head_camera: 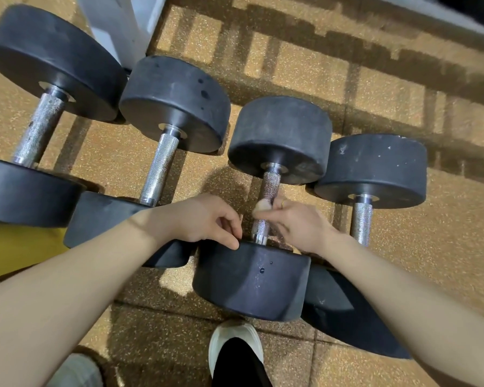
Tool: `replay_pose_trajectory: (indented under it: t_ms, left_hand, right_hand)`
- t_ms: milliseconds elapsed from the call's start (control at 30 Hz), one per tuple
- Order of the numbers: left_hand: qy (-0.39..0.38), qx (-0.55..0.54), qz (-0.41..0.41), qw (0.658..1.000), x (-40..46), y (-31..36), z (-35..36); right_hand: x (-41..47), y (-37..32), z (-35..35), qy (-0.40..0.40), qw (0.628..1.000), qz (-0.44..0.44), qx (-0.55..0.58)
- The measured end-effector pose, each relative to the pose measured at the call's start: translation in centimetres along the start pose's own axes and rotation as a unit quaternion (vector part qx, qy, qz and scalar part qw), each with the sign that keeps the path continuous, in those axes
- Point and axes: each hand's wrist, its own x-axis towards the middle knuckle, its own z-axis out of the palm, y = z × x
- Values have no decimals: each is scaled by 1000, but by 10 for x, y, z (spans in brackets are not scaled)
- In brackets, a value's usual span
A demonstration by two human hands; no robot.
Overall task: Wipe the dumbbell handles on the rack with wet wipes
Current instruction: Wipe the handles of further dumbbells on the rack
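Below, four black rubber-headed dumbbells are seen lying side by side on a speckled tan rubber floor (375, 88), their knurled steel handles running away from the wearer. No container is visible, and no wet wipe can be made out in either hand.

The third dumbbell (266, 219) from the left is the one being handled. Its near head (249, 280) lies lowest in the view, just above a white-toed shoe (235, 344), and its far head (281, 138) sits between the neighbouring weights. Its handle (270, 185) is gripped by the right hand (294, 224), whose fingers (263, 205) are curled around the bar at about its middle; a ring is worn on one finger. Whether anything is pressed between palm and bar cannot be told.

The left hand (204, 219) is held just beside the same handle, loosely curled, with its fingertips (232, 241) touching the top edge of the near head. Nothing is visibly held in it.

To the left, the second dumbbell's handle (160, 169) and the first dumbbell's handle (37, 129) lie untouched; the first looks duller and more mottled. To the right, the fourth dumbbell's handle (361, 222) is partly hidden behind the right forearm. A white frame post (118, 23) stands at the upper left, and a yellow surface (14, 247) shows at the left edge.
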Motion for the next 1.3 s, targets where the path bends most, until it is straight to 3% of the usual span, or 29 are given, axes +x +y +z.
replay_pose_trajectory:
  t_ms: [133, 200, 333, 433, 567, 700, 767, 833, 933, 1033, 1167, 1300]
  left_hand:
    - [-4, 6, 5, 1000, 1, 1, -1]
    - [0, 0, 9, 1000, 2, 0, 0]
    - [7, -13, 13, 1000, 0, 0, 2]
    - [3, -12, 12, 1000, 0, 1, 1]
    - [-1, -13, 15, 1000, 0, 1, 0]
    - [5, -9, 18, 1000, -1, 1, 0]
    - [7, -8, 17, 1000, -1, 1, 1]
    - [8, -11, 17, 1000, -2, 0, 1]
    - [8, -15, 17, 1000, -2, 0, 1]
    - [0, -20, 17, 1000, 0, 1, 0]
    - [-2, -13, 10, 1000, 0, 2, 0]
    - [7, -3, 5, 1000, 0, 2, 1]
  right_hand:
    - [-2, 12, 0, -58, 998, -25, 26]
    - [5, 16, -12, -23, 1000, -10, 7]
    - [25, 37, -21, 88, 987, 118, -66]
    - [25, 36, -7, 104, 992, 67, 33]
    - [8, 30, 8, -44, 990, -47, 122]
    - [-2, 28, 4, -175, 973, -48, 140]
    - [-7, 25, -11, -166, 972, -28, 166]
    - [-14, 24, -24, -60, 965, 35, 253]
    - [-17, 33, -23, 105, 910, 122, 381]
    - [-1, 41, -4, 109, 861, 223, 444]
    - [35, 40, 9, 115, 730, 324, 591]
    - [55, 35, 10, 110, 723, 424, 534]
